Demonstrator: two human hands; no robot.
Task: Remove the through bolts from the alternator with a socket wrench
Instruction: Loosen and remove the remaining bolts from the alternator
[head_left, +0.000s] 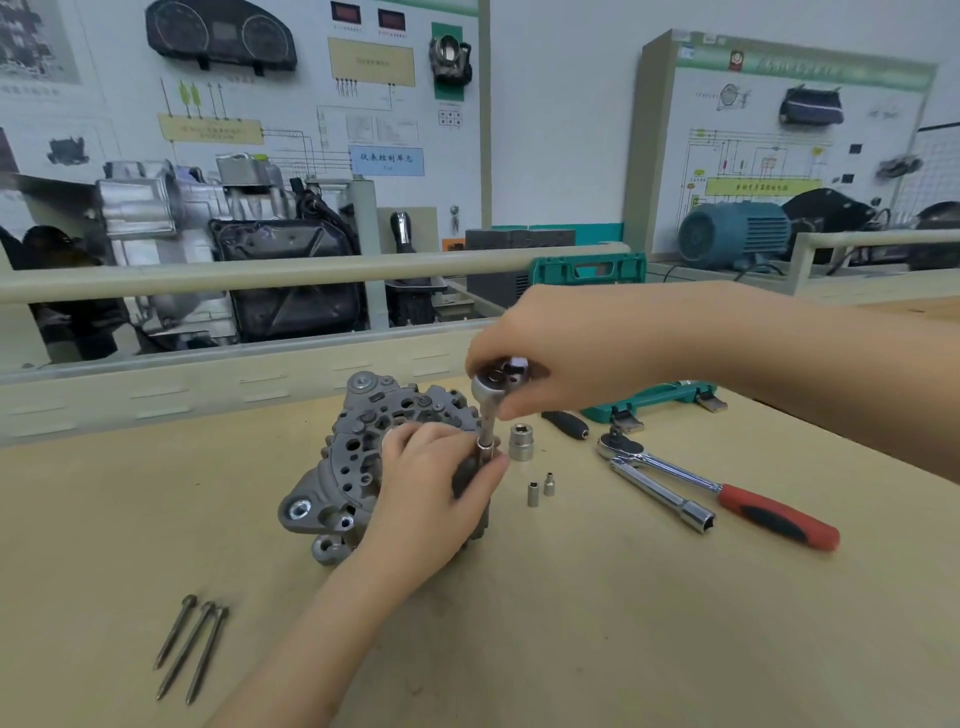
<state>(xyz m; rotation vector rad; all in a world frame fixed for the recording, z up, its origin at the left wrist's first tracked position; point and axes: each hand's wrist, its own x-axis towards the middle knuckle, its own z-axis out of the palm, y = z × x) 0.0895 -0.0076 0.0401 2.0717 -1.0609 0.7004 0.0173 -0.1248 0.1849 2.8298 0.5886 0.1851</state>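
Note:
A grey alternator (353, 457) stands on the wooden bench (571, 623). My left hand (436, 493) wraps over its right side, fingers curled round the housing beside the socket. My right hand (561, 348) grips the chrome head of a small socket wrench (491, 397), whose extension and socket point down onto the alternator's right edge; the bolt under it is hidden. Three long through bolts (192, 647) lie loose at the front left of the bench.
To the right of the alternator stand a large socket (521, 441) and two small sockets (540, 488). A red-handled ratchet (727, 493) and a chrome extension (665, 493) lie further right. A green tool case (649, 400) and a black handle (566, 423) sit behind.

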